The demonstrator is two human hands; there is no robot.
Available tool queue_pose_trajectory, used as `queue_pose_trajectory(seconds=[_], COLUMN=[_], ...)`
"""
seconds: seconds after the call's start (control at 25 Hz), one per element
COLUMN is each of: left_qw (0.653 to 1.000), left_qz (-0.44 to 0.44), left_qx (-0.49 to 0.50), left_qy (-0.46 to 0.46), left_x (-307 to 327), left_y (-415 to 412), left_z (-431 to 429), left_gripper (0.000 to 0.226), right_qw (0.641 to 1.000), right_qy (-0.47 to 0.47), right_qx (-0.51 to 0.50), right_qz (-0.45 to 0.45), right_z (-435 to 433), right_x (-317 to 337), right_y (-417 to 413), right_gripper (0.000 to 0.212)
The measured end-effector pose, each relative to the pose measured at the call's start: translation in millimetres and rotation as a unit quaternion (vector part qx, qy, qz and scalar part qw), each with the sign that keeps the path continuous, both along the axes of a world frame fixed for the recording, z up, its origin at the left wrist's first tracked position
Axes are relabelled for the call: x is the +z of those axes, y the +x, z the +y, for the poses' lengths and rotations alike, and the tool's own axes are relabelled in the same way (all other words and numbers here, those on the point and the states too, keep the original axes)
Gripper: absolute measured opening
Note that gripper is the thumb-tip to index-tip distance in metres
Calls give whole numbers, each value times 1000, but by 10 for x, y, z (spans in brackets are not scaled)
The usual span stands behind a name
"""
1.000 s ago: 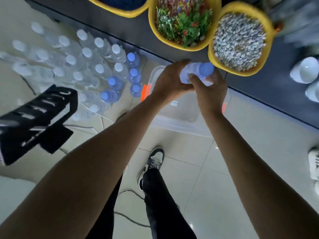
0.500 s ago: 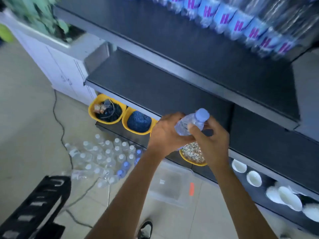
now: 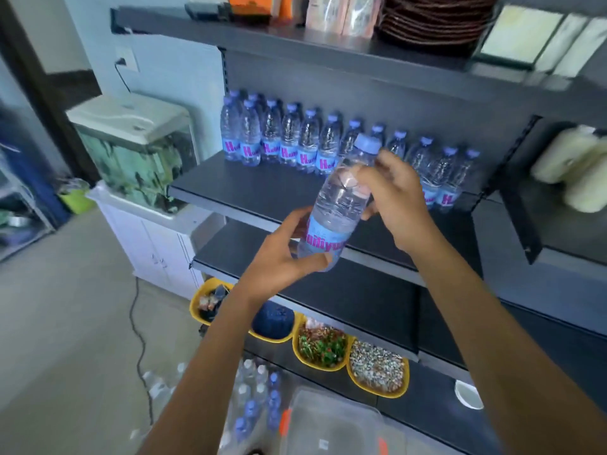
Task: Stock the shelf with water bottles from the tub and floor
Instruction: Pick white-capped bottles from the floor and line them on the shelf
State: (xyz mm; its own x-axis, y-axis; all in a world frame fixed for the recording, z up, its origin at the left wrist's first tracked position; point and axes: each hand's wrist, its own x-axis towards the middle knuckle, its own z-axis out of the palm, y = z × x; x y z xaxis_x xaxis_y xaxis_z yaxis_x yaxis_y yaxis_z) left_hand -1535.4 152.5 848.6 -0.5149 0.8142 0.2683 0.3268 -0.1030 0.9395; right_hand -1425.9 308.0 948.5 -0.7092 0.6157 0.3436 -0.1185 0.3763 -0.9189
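Note:
I hold a clear water bottle with a pale blue cap and a blue label in front of the dark shelf. My left hand grips its base from below. Fingers of my right hand wrap its upper part under the cap. The bottle leans slightly right. A row of the same bottles stands at the back of that shelf. More bottles stand on the floor at the bottom. A clear plastic tub sits beside them and looks empty.
Yellow bowls of gravel and plants line the lowest shelf. An aquarium on a white cabinet stands to the left. A black cable trails across the floor. The shelf below the bottle row is bare. Boxes and baskets fill the top shelf.
Both hands have raised the bottle from above the tub to the level of the bottle shelf. My view has tilted up from the floor to the shelves.

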Motion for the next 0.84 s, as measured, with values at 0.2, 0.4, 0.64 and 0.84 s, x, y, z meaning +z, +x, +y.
queue_pose_trajectory(seconds=[0.2, 0.4, 0.64, 0.84], left_qw=[999, 991, 969, 956], left_qz=[-32, -1, 83, 61], left_qx=[13, 121, 233, 271], left_qy=[15, 56, -27, -91], left_x=[107, 12, -473, -939], left_y=[-301, -812, -1739, -2415], left_z=[240, 652, 1046, 1382], left_gripper=[60, 62, 65, 65], right_qw=[999, 998, 993, 989], right_qy=[-45, -39, 21, 68], right_qx=[11, 50, -9, -35], right_qz=[24, 17, -117, -126], right_z=[345, 519, 618, 777], right_x=[115, -25, -541, -1027], right_y=[-427, -1160, -2109, -2891], right_gripper=[15, 37, 92, 87])
